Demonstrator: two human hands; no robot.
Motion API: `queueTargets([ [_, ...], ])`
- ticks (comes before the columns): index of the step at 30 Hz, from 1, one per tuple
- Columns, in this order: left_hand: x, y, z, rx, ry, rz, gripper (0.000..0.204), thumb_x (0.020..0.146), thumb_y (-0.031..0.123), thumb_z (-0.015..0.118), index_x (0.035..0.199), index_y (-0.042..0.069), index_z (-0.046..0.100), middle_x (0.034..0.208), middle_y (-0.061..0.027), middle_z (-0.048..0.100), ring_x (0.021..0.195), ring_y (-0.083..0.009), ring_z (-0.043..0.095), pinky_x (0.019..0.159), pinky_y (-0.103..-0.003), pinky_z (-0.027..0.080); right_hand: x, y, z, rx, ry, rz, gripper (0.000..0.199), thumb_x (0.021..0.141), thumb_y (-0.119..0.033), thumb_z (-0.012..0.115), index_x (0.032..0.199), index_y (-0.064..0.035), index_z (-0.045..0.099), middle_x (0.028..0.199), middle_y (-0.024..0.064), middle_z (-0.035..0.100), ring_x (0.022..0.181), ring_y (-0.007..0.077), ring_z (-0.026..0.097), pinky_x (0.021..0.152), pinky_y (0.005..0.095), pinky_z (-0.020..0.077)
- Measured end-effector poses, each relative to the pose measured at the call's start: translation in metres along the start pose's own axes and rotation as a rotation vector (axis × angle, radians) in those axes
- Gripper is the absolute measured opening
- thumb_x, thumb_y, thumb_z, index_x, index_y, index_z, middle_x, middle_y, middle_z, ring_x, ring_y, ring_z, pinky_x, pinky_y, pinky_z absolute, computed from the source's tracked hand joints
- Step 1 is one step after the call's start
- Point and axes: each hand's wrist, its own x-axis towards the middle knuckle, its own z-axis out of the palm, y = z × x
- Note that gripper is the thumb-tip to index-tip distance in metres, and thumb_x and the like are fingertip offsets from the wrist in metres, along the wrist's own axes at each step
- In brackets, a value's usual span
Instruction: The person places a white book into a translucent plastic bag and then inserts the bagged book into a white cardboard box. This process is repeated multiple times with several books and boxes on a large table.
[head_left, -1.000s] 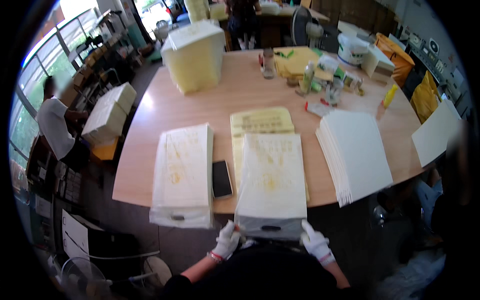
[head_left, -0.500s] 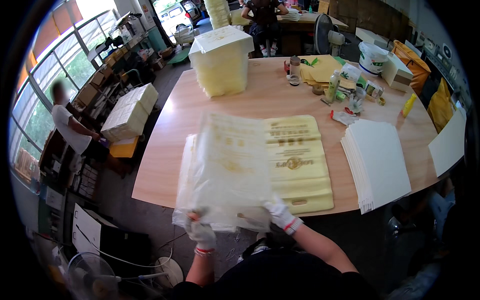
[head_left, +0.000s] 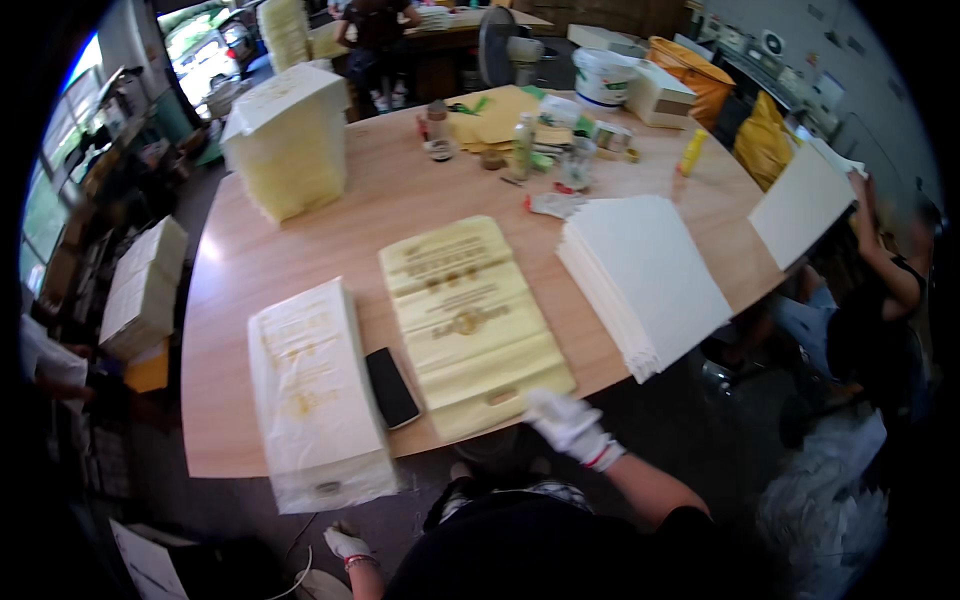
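Note:
My right hand (head_left: 567,424), in a white glove, is just off the lower right corner of a yellow plastic bag (head_left: 470,350). Its blurred fingers look loosely stretched out, and no object shows in them. The bag lies flat with dark print and a cut-out handle near the table edge. To its left is a stack of translucent whitish bags (head_left: 315,390), its handle end hanging over the edge. A black phone (head_left: 391,388) sits between the two. Below the table edge, my gloved left hand (head_left: 348,541) hangs apart from the stack, fingers loosely open, seemingly holding nothing.
Right of the bag stands a fanned pile of white boards (head_left: 650,275). Farther back are a glove (head_left: 555,204), a bottle (head_left: 522,145), a white bucket (head_left: 603,78) and a tall pale stack (head_left: 290,150). At right, another person (head_left: 880,290) handles a white board (head_left: 803,205).
The translucent bag has left my hands and the left stack lies flat. My left hand has dropped below the table edge. The phone now shows, and the view has turned right.

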Motion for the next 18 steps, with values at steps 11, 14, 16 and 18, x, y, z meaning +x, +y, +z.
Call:
queueTargets([
  [11, -0.248, 0.123, 0.259, 0.584, -1.695, 0.893, 0.019, 0.065, -0.004, 0.054, 0.082, 0.004, 0.055, 0.08, -0.0107, 0.056, 0.072, -0.0262, 0.057, 0.066, -0.033, 0.047, -0.059, 0.143, -0.191, -0.407, 0.102, 0.332, 0.048, 0.072, -0.041, 0.065, 0.107, -0.0094, 0.057, 0.087, 0.0123, 0.062, 0.079, 0.0286, 0.06, 0.067, 0.0375, 0.0488],
  [14, -0.311, 0.139, 0.305, 0.537, -1.964, 0.726, 0.023, 0.069, 0.002, 0.052, 0.091, 0.004, 0.055, 0.085, -0.0107, 0.056, 0.081, -0.0242, 0.056, 0.073, -0.032, 0.046, -0.055, 0.137, -0.188, -0.55, 0.131, 0.144, 0.018, 0.077, -0.025, 0.06, 0.088, -0.0116, 0.062, 0.076, 0.0084, 0.061, 0.07, 0.0281, 0.059, 0.062, 0.0369, 0.0485],
  [16, -0.346, 0.107, 0.326, 0.438, -2.03, 0.104, 0.023, 0.086, 0.015, 0.051, 0.105, 0.003, 0.053, 0.099, -0.009, 0.057, 0.093, -0.0191, 0.056, 0.083, -0.031, 0.045, -0.038, 0.079, -0.182, -0.626, 0.058, 0.033, 0.007, 0.076, -0.017, 0.059, 0.081, -0.0122, 0.062, 0.074, 0.0076, 0.06, 0.067, 0.0279, 0.058, 0.06, 0.0364, 0.0475],
  [18, -0.378, 0.108, 0.344, 0.075, -1.901, -0.892, 0.036, 0.088, 0.02, 0.053, 0.119, 0.004, 0.045, 0.111, -0.0088, 0.053, 0.102, -0.0181, 0.052, 0.09, -0.033, 0.042, -0.039, 0.019, -0.16, -0.529, -0.088, -0.101, 0.011, 0.076, -0.023, 0.06, 0.079, -0.0124, 0.061, 0.07, 0.0067, 0.058, 0.065, 0.0269, 0.057, 0.059, 0.0363, 0.0467],
])
